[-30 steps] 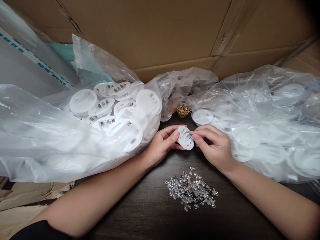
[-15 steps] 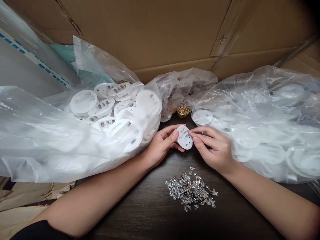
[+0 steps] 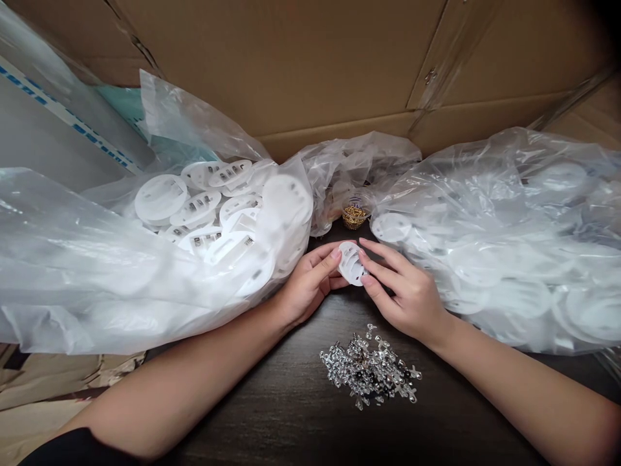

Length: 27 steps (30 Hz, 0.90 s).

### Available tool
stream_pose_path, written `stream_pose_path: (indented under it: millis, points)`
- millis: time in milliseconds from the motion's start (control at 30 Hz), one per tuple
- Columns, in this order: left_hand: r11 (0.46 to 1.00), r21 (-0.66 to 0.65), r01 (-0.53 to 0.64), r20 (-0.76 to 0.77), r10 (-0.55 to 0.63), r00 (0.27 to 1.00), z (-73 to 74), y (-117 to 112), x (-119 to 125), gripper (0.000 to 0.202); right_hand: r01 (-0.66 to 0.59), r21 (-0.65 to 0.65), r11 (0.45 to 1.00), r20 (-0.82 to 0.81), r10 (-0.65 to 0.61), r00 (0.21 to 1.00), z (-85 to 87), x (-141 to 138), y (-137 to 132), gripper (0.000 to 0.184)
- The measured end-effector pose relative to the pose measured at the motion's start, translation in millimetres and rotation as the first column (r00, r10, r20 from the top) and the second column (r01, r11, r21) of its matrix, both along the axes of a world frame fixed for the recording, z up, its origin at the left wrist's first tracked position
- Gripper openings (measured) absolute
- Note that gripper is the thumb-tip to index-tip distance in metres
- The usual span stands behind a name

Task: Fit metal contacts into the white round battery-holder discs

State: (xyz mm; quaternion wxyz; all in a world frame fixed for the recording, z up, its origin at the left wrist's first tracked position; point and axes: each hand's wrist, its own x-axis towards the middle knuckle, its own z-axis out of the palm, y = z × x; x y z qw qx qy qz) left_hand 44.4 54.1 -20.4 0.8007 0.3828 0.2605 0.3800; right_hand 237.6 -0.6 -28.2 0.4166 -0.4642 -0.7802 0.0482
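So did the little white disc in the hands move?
Yes. The white disc has shifted slightly left, judged against the pile of silver clips, which stayed put.

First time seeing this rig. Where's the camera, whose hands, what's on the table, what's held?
No machine here: a head-worn camera looks forward and down at one person's two bare hands, and it is the only view. The left hand and right hand together pinch a small white plastic disc over a dark wooden table. Nearer the camera lies a pile of small silvery metal parts. A clear bag on the left and a clear bag on the right hold many more white discs. Between them sit gold-coloured bits in a small container; cardboard stands behind.
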Motion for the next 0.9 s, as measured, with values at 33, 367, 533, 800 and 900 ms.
stream_pose_path:
  millis: [33, 367, 533, 800, 900]
  points:
    - [1.000, -0.008, 0.000, -0.006, 0.000, 1.000, 0.1, -0.1, -0.1, 0.038, -0.009, -0.011, 1.000, -0.032, 0.009, 0.999, 0.1, -0.5, 0.7, 0.039]
    - [1.000, -0.015, -0.021, -0.007, 0.020, 1.000, 2.1, -0.2, -0.4, 0.039, -0.053, 0.017, 0.998, -0.146, 0.055, 0.988, 1.1, -3.0, 0.8, 0.045]
    - [1.000, -0.002, -0.028, -0.014, 0.028, 1.000, 0.4, 0.4, -0.5, 0.039, 0.016, 0.080, 0.997, -0.131, -0.005, 0.991, -2.7, -3.7, 0.4, 0.038]
    - [1.000, 0.012, -0.026, -0.021, 0.026, 0.999, -0.8, 1.3, -0.9, 0.035, -0.012, 0.034, 0.999, -0.194, 0.018, 0.981, -0.4, -2.7, 2.7, 0.033]
    - [1.000, 0.022, -0.018, -0.027, 0.019, 0.999, 0.2, 1.5, -1.7, 0.034, -0.023, -0.009, 1.000, -0.225, 0.020, 0.974, 1.8, -2.4, 3.8, 0.031]
